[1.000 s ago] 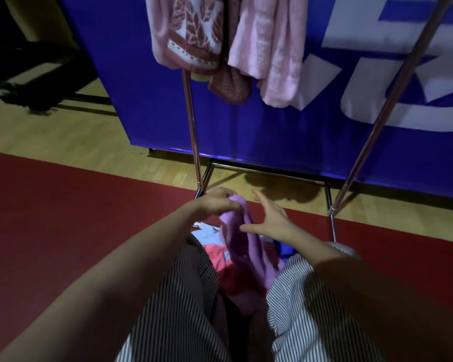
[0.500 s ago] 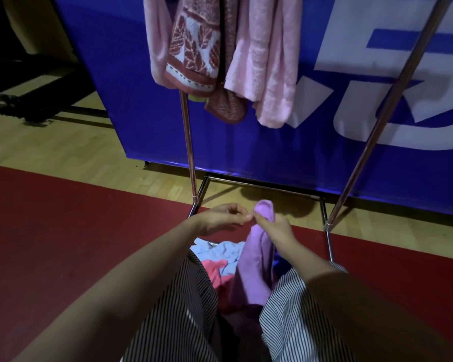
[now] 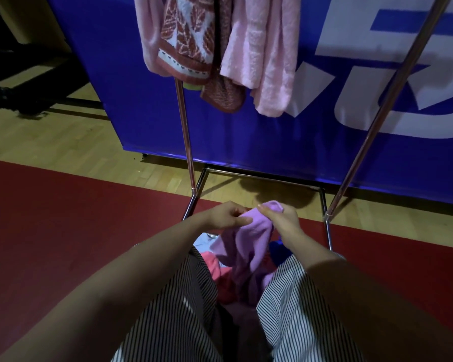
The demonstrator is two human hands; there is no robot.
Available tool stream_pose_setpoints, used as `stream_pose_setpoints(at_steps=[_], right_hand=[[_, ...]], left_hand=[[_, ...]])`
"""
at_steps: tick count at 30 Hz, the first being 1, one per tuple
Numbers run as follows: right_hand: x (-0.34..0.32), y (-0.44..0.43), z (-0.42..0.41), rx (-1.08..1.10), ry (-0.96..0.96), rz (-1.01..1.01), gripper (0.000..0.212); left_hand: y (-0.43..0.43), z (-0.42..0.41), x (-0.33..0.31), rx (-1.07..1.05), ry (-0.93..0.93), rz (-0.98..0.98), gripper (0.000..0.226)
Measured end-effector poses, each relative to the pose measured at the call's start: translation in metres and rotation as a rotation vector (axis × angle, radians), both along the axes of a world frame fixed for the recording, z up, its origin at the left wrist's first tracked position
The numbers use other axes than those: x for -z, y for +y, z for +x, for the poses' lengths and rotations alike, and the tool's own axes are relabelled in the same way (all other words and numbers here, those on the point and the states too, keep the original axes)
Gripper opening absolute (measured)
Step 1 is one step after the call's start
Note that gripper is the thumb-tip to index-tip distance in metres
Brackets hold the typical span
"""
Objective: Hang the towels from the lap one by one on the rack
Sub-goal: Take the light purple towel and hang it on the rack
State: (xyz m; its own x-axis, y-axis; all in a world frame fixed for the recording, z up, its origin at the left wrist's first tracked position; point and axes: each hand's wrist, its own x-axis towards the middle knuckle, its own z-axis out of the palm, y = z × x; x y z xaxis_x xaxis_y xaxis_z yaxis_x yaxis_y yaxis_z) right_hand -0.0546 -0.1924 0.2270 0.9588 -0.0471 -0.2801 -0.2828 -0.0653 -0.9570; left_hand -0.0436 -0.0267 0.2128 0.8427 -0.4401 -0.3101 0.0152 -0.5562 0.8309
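Left of the left fingers lies the red floor [image 3: 63, 231], with pale wooden boards [image 3: 63, 142] farther out beyond them. The left hand [image 3: 224, 215] has its fingers curled in, and thumb and fingertips pinch an upper edge of the purple towel [image 3: 249, 246]. Up and beyond these fingers rises the left post of the rack [image 3: 185, 131]. From the rack's top hang a plain pink towel [image 3: 147, 48], a red-and-white leaf-patterned towel [image 3: 187, 40] and, more to the right, a second pink towel [image 3: 262, 61].

The purple towel bridges the short gap between the two sets of fingers and droops below them onto the lap, between the legs of the striped trousers [image 3: 173, 309]. Beneath the fingers, on the lap, lie a light blue towel [image 3: 203, 241], a red towel [image 3: 215, 267] and a dark blue towel [image 3: 277, 250].

The right hand [image 3: 280, 220] grips the purple towel's top corner, fingers closed round it, with a fold sticking out just past the knuckles. Up and right of these fingers slants the rack's other post, in front of a blue banner [image 3: 246, 142]
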Motion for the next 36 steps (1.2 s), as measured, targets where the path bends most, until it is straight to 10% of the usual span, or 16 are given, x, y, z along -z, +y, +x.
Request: stream_pose_setpoints(at_steps=[12,21,27,36], right_hand=[[-0.005,-0.045,0.015,0.34,-0.002,0.001,0.02],[0.011,-0.036,0.018,0.241,-0.033,-0.127,0.022],[0.01,-0.001,0.018,0.094,0.189,-0.142,0.043],[0.003,0.027,0.019,-0.007,0.39,0.187,0.061]], left_hand=[[0.071,-0.01,0.015,0.081,0.116,0.608,0.033],[0.062,0.004,-0.002,-0.522,-0.14,0.04,0.032],[0.005,0.015,-0.002,-0.495,0.153,-0.128,0.031],[-0.049,0.018,0.01,-0.433,-0.007,-0.155,0.036]])
